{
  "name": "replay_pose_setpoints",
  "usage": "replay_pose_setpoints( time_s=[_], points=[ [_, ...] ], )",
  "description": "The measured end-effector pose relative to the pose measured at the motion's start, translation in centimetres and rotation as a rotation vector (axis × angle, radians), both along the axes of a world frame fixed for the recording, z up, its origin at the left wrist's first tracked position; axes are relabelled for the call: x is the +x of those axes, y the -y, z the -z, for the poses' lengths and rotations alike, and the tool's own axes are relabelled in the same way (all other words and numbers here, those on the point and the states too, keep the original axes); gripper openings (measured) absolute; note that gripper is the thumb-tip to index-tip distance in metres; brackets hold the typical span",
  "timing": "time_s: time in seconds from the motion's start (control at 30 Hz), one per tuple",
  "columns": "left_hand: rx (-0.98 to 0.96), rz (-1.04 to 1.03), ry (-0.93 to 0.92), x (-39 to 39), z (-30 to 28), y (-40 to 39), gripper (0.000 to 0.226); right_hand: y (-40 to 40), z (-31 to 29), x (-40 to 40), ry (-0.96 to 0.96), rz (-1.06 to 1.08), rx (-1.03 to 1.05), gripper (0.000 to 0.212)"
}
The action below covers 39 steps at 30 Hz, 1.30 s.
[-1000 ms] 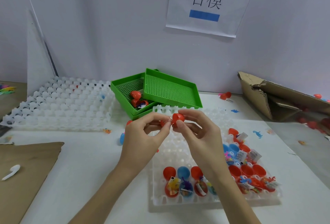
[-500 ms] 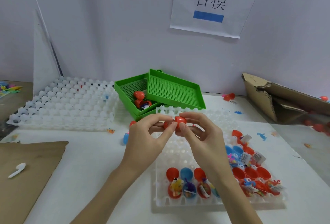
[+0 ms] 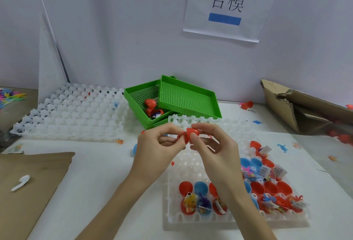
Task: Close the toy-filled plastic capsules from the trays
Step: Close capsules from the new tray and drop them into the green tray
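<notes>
Red capsule [image 3: 191, 134] held in the air above the far end of the white tray [image 3: 193, 167] — same spot as half a second ago. Left hand [image 3: 159, 147] pinches its left half, right hand [image 3: 212, 148] pinches the dome. The halves now look angled, still not closed. Green trays [image 3: 188, 100] sit behind the white tray.

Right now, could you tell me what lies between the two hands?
In the head view, a red capsule is pinched between the left hand and right hand.
</notes>
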<state>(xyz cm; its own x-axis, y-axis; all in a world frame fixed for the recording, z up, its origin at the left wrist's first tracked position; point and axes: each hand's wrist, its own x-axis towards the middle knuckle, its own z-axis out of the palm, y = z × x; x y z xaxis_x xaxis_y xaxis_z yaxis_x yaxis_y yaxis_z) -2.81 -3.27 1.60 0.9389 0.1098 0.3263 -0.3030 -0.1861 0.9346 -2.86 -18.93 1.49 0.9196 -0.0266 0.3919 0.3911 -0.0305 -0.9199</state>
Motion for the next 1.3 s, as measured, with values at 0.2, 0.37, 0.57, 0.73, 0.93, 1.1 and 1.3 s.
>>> replay_pose_setpoints(
  time_s=[0.2, 0.37, 0.57, 0.73, 0.93, 1.1, 1.3],
  points=[
    [0.126, 0.016, 0.097, -0.2, 0.3, 0.3, 0.008, -0.3, 0.3, -0.1, 0.089, 0.078, -0.19, 0.02],
    [0.073, -0.025, 0.136, -0.2, 0.4, 0.6, 0.01, -0.3, 0.2, 0.0, 0.103, 0.076, -0.178, 0.018],
    [0.025, -0.054, 0.112, -0.3, 0.2, 0.4, 0.016, -0.5, 0.3, -0.1, 0.081, 0.059, -0.13, 0.018],
    [0.067, -0.047, 0.128, -0.4, 0.1, 0.3, 0.017, -0.5, 0.1, -0.3, 0.081, 0.048, -0.12, 0.017],
    [0.095, -0.067, 0.153, -0.4, 0.3, 0.5, 0.02, -0.8, 0.0, -0.6, 0.118, 0.056, -0.149, 0.021],
    [0.015, -0.071, 0.123, -0.3, 0.5, 0.4, 0.015, -1.0, -0.2, -0.6, 0.111, 0.061, -0.117, 0.02],
    [-0.02, -0.066, 0.079, -0.1, 0.3, 0.2, 0.019, -1.3, 0.0, -0.8, 0.114, 0.093, -0.123, 0.019]
  ],
)
